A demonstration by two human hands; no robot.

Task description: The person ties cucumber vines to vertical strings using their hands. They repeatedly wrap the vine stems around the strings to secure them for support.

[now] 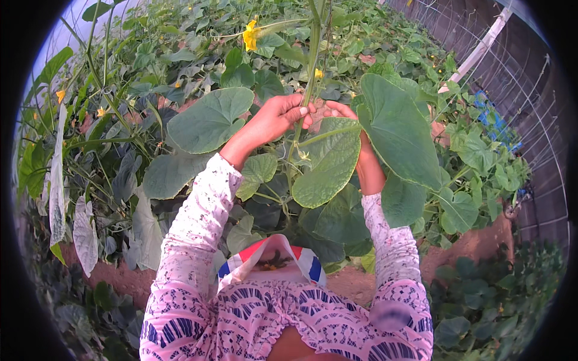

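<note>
Before me stands an upright green cucumber vine stem with broad leaves and small yellow flowers. My left hand has its thumb and fingers closed around this stem near the picture's upper middle. On the stem's other side, my right hand is partly hidden behind a large leaf and another leaf; its visible fingers reach towards the stem, and its grip cannot be made out. A yellow flower hangs from a side shoot above my left hand. Small pale blossoms sit on the stem below.
Dense cucumber plants fill the background. A pale post leans at the upper right, beside a dark wall with wires. Blue material lies there among leaves. Against my front is an open white bag with red and blue patches. Withered leaves hang at left.
</note>
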